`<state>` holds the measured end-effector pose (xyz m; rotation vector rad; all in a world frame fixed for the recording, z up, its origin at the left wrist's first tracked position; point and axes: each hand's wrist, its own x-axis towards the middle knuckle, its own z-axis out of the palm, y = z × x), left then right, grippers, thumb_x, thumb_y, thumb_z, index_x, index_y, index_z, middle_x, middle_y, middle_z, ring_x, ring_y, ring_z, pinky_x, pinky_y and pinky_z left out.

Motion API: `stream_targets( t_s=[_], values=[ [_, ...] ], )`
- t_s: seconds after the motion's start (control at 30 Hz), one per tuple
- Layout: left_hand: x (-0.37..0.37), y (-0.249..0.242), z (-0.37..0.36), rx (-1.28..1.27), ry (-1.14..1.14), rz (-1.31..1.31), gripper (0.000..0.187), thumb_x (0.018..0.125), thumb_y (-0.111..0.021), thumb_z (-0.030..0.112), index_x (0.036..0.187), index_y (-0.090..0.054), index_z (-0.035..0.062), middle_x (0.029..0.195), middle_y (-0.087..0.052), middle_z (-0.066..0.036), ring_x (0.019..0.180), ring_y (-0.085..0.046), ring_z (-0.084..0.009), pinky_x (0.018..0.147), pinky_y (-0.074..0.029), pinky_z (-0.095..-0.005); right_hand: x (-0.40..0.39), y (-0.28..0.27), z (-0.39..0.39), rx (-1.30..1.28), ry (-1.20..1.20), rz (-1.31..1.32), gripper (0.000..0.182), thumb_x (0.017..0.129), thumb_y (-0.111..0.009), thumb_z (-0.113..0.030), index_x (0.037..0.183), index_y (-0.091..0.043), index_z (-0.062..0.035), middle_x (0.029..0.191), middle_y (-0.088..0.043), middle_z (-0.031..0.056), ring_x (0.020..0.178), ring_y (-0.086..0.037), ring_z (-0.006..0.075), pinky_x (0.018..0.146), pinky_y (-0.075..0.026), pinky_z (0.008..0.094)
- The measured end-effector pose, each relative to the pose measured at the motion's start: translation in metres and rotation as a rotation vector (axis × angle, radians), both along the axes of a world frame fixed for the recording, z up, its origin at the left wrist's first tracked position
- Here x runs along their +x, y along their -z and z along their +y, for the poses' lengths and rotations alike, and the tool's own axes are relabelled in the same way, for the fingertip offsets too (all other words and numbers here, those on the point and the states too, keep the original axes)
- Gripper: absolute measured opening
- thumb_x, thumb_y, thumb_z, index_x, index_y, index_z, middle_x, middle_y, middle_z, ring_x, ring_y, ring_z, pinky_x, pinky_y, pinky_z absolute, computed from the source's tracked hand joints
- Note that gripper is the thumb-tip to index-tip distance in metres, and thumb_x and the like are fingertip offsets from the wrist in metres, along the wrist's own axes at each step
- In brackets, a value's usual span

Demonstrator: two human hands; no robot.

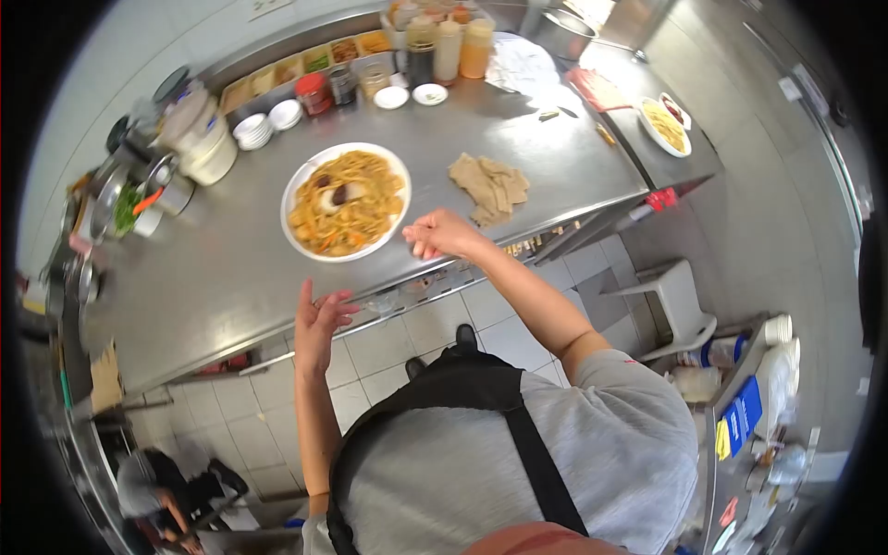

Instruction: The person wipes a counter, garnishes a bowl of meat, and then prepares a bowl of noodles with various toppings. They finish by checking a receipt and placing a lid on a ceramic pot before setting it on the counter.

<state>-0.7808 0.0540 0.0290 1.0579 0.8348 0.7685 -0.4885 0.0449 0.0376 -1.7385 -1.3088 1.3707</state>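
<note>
A large white plate [403,178] on the steel counter holds noodles [344,220] in an orange-brown sauce, with pale and dark pieces on top at the centre. Just off the plate's lower right rim is my right hand [441,235], its fingers curled together; whatever they may hold is hidden. My left hand [324,316] hovers by the counter's front edge, below the plate, with fingers apart and nothing in them. A crumpled tan cloth [488,188] lies on the counter to the right of my right hand.
Small white dishes [391,98], a red-lidded jar [314,94], squeeze bottles [448,51] and ingredient trays line the back. A white tub [205,153] stands at left. An oval dish [663,128] sits far right, above a white chair [680,305]. Another person [153,490] is at lower left.
</note>
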Motion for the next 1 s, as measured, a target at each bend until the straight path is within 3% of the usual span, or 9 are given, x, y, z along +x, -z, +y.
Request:
stream_targets(
  t_s=[0.1, 0.2, 0.3, 0.57, 0.8, 0.87, 0.9, 0.93, 1.0],
  values=[
    [0.018, 0.009, 0.019, -0.107, -0.134, -0.115, 0.077, 0.091, -0.049, 0.013, 0.14, 0.009, 0.003, 0.107, -0.056, -0.023, 0.085, -0.062, -0.0269, 0.07, -0.051, -0.0302, 0.038, -0.044, -0.006, 0.231, 0.159, -0.801, 0.047, 0.087, -0.052, -0.035, 0.121, -0.045, -0.0032, 0.108, -0.062, 0.0115, 0.104, -0.057, 0.0283, 0.079, -0.047, 0.0469],
    [0.033, 0.009, 0.036, -0.119, -0.221, -0.153, 0.079, 0.091, -0.047, 0.011, 0.14, 0.016, 0.0091, 0.107, -0.055, -0.022, 0.087, -0.061, -0.0301, 0.072, -0.051, -0.0347, 0.084, 0.005, 0.001, 0.508, 0.233, -1.42, 0.055, 0.087, -0.046, -0.044, 0.129, -0.042, -0.0087, 0.13, -0.047, 0.0088, 0.123, -0.041, 0.0261, 0.096, -0.032, 0.0543],
    [0.051, 0.01, 0.055, -0.124, -0.274, -0.125, 0.08, 0.091, -0.048, 0.01, 0.14, 0.015, 0.0143, 0.106, -0.055, -0.019, 0.084, -0.062, -0.0286, 0.071, -0.051, -0.0354, 0.118, 0.037, 0.01, 0.471, -0.009, -1.295, 0.058, 0.089, -0.038, -0.047, 0.134, -0.037, -0.0103, 0.142, -0.031, 0.0066, 0.131, -0.029, 0.0248, 0.101, -0.023, 0.0574],
    [0.08, 0.023, 0.054, 0.012, -0.519, -0.022, 0.066, 0.091, -0.049, 0.012, 0.141, -0.006, 0.0117, 0.109, -0.056, -0.015, 0.079, -0.064, -0.0241, 0.068, -0.052, -0.0336, 0.194, 0.047, 0.079, 0.428, 0.196, -1.389, 0.064, 0.086, -0.041, -0.049, 0.133, -0.037, -0.0067, 0.136, -0.038, 0.0109, 0.129, -0.029, 0.0281, 0.096, -0.027, 0.0563],
    [0.092, 0.013, 0.058, -0.1, -0.605, 0.018, 0.06, 0.09, -0.05, 0.013, 0.137, -0.014, 0.0137, 0.113, -0.055, -0.018, 0.078, -0.065, -0.0267, 0.063, -0.055, -0.0326, 0.127, 0.04, 0.03, 1.025, -0.535, -1.004, 0.043, 0.075, -0.057, -0.035, 0.113, -0.055, -0.0148, 0.124, -0.048, 0.0065, 0.121, -0.037, 0.0279, 0.096, -0.028, 0.0553],
    [0.1, 0.009, 0.056, -0.131, -0.613, 0.0, 0.056, 0.09, -0.048, 0.013, 0.135, -0.014, 0.0125, 0.111, -0.054, -0.022, 0.079, -0.065, -0.0298, 0.065, -0.057, -0.0364, 0.168, 0.015, 0.049, 0.621, -0.452, -0.976, 0.042, 0.068, -0.064, -0.024, 0.11, -0.059, -0.0252, 0.119, -0.052, 0.0007, 0.115, -0.044, 0.0266, 0.088, -0.039, 0.0502],
    [0.105, 0.006, 0.054, -0.166, -0.621, 0.044, 0.055, 0.09, -0.047, 0.012, 0.133, -0.014, 0.0114, 0.11, -0.054, -0.024, 0.079, -0.065, -0.0315, 0.065, -0.058, -0.0379, 0.187, -0.01, 0.055, 0.711, -0.202, -0.851, 0.04, 0.066, -0.067, -0.022, 0.106, -0.061, -0.0244, 0.114, -0.054, 0.0005, 0.104, -0.051, 0.0265, 0.075, -0.047, 0.0417],
    [0.115, 0.003, 0.049, -0.161, -0.65, 0.005, 0.052, 0.09, -0.046, 0.011, 0.132, -0.014, 0.0108, 0.109, -0.054, -0.025, 0.077, -0.065, -0.0326, 0.063, -0.059, -0.0379, 0.211, 0.025, 0.073, 0.841, 0.047, -1.047, 0.03, 0.067, -0.068, -0.022, 0.097, -0.064, -0.0194, 0.104, -0.058, 0.0026, 0.09, -0.056, 0.0275, 0.065, -0.048, 0.0381],
    [0.135, 0.006, 0.041, -0.189, -0.672, -0.103, 0.05, 0.088, -0.043, 0.007, 0.13, -0.016, 0.0104, 0.107, -0.054, -0.027, 0.074, -0.065, -0.0345, 0.06, -0.059, -0.0377, 0.219, 0.048, 0.095, 0.852, 0.099, -1.028, 0.02, 0.075, -0.063, -0.022, 0.093, -0.064, -0.0136, 0.097, -0.058, 0.0058, 0.081, -0.055, 0.0301, 0.066, -0.047, 0.0407]
  ],
)
